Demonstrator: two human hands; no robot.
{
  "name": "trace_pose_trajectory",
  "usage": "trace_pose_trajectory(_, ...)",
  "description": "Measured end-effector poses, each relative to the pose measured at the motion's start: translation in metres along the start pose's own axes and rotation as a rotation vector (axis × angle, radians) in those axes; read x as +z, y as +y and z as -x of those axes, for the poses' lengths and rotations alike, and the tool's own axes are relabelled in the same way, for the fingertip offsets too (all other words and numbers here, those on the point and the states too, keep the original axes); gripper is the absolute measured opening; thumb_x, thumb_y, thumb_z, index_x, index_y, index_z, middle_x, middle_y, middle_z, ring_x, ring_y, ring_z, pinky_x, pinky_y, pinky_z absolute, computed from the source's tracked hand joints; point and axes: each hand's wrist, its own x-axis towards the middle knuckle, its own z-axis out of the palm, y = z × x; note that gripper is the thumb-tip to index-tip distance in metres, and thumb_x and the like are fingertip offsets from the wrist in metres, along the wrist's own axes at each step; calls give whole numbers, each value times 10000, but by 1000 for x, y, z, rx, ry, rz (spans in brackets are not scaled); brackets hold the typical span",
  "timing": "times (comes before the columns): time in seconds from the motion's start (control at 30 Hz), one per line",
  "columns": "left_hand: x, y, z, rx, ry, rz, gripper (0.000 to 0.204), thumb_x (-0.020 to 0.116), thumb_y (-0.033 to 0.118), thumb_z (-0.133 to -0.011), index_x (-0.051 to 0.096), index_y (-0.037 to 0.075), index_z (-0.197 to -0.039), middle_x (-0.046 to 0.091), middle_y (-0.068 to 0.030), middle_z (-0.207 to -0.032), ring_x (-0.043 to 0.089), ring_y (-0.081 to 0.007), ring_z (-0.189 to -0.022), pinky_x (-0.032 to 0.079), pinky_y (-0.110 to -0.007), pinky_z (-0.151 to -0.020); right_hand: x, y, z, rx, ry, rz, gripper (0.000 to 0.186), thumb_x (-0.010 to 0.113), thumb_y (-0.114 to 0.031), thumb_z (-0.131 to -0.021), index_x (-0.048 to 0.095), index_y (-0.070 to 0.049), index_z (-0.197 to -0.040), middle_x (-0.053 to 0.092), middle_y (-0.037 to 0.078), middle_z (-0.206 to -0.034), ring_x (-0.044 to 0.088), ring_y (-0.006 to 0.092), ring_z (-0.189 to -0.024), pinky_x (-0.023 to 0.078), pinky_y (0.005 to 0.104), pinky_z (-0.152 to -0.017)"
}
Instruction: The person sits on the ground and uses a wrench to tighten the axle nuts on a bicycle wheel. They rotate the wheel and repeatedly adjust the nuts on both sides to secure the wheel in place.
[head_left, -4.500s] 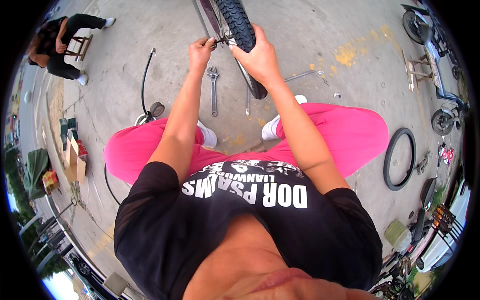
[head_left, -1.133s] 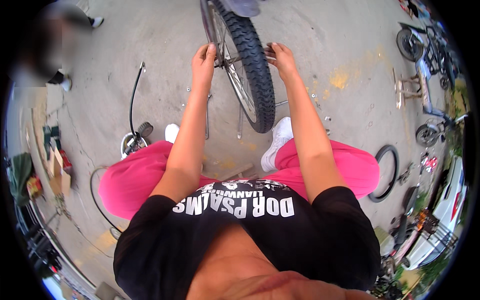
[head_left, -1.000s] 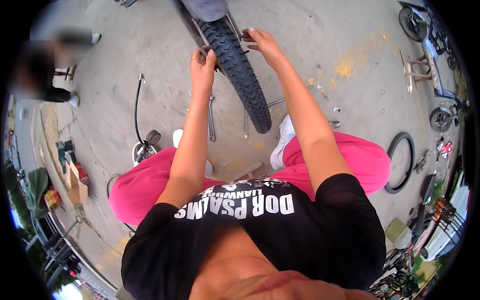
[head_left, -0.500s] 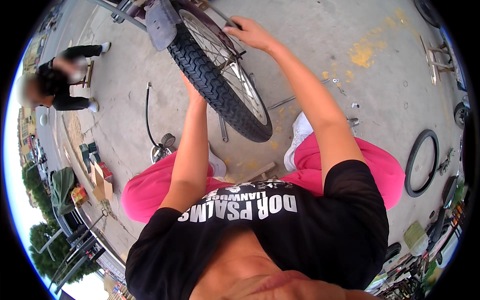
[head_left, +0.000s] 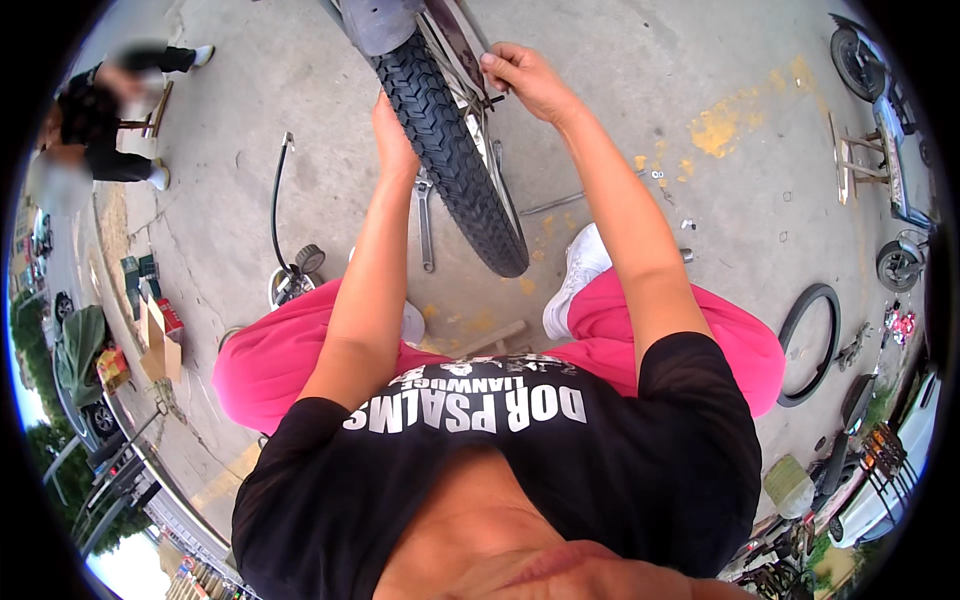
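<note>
A wheel with a knobby black tyre point(head_left: 455, 160) slants across the top middle, under a grey fender point(head_left: 383, 22). My left hand point(head_left: 393, 138) is against the tyre's left side, its fingers mostly hidden behind the rubber. To the right of the wheel, beside the fork leg point(head_left: 455, 40), my right hand point(head_left: 525, 82) is closed, thumb and fingers pinched on the end of a thin bar-shaped tool point(head_left: 474, 22). The tool's far end leaves the picture. On the concrete under the wheel lies a wrench point(head_left: 427, 228), left of the tyre.
A long metal rod point(head_left: 560, 200) and small nuts point(head_left: 657, 174) lie to the right. At left stands a pump with a gauge point(head_left: 309, 259) and black hose point(head_left: 276, 195). A loose tyre point(head_left: 785, 350) lies at right. A seated person point(head_left: 95, 120) is far left, above a cardboard box point(head_left: 158, 340).
The view has shifted and turned slightly. The wheel now appears more upright and edge-on, hiding most of its spokes. My right hand remains closed beside the fork; my left hand stays at the tyre.
</note>
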Motion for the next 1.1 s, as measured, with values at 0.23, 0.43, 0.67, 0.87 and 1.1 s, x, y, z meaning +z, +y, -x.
trace_pose_trajectory(0.23, 9, 17, 4, 42, 13, -18, 191, 481, 31, -844, 560, -17, -1011, 633, -54, -901, 561, -122, -807, 459, -267, -735, 6, 3, 6, -21, 70, -54, 202, 592, -229, -890, 578, -44, -808, 497, -36, -668, 408, 63, -604, 339, 214, -571)
trace_pose_trajectory(0.43, 9, 16, 3, -12, 26, 70, 190, 509, -13, -821, 556, -25, -1005, 647, -109, -881, 597, -166, -787, 472, -282, -718, 18, 6, 8, -13, 107, -86, 194, 591, -221, -896, 577, -45, -815, 502, -28, -686, 429, 67, -638, 356, 207, -593)
trace_pose_trajectory(0.67, 8, 13, -1, 103, 26, -265, 106, 522, -5, -816, 554, -19, -916, 628, -220, -816, 636, -342, -792, 478, -358, -675, 37, 2, 11, -511, 472, 801, 237, 602, -215, -875, 592, 21, -865, 559, 77, -734, 541, 206, -670, 418, 304, -620)
trace_pose_trajectory(0.87, 8, 9, 0, 123, 122, -335, 105, 548, 84, -838, 546, -11, -884, 603, -237, -745, 604, -411, -757, 466, -424, -639, 48, -9, 16, -372, 401, 914, 253, 601, -226, -844, 589, 27, -847, 532, 178, -777, 547, 359, -711, 435, 403, -634)
trace_pose_trajectory(1.1, -2, 42, 3, 60, -126, -663, 316, 636, 251, -815, 538, -8, -966, 622, -207, -784, 597, -404, -768, 462, -455, -666, 35, -14, 21, -162, 333, 659, 386, 577, -205, -838, 522, 7, -1156, 579, 202, -969, 571, 339, -866, 451, 374, -767)
